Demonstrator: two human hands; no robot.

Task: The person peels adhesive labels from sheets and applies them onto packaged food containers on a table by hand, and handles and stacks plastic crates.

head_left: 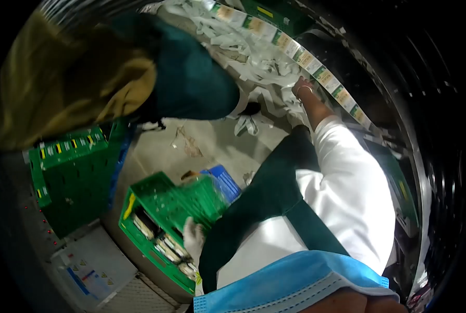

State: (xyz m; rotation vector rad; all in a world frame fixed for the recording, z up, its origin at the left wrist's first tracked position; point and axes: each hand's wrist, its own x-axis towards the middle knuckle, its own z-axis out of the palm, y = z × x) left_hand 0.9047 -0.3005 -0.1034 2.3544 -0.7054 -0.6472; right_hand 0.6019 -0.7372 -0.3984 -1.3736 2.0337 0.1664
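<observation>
My left hand [193, 237], in a pale glove, hangs over the near edge of a green crate [155, 255], fingers loosely extended and no item visible in them. Several packs with dark and cream parts [168, 245] lie inside that crate. My right hand [303, 86], bare with a thin bracelet at the wrist, reaches far forward beside a long strip of printed labels [316, 70]. Its fingers look curled near a heap of loose white strips [264, 65]; what they hold, if anything, is too small to make out.
Another person's mustard and teal clothing [191, 78] fills the upper left. Stacked green crates [71, 182] stand at left, above a grey box with warning stickers [92, 266]. A blue carton [223, 182] lies beside my crate. Dark machinery [400, 208] curves along the right.
</observation>
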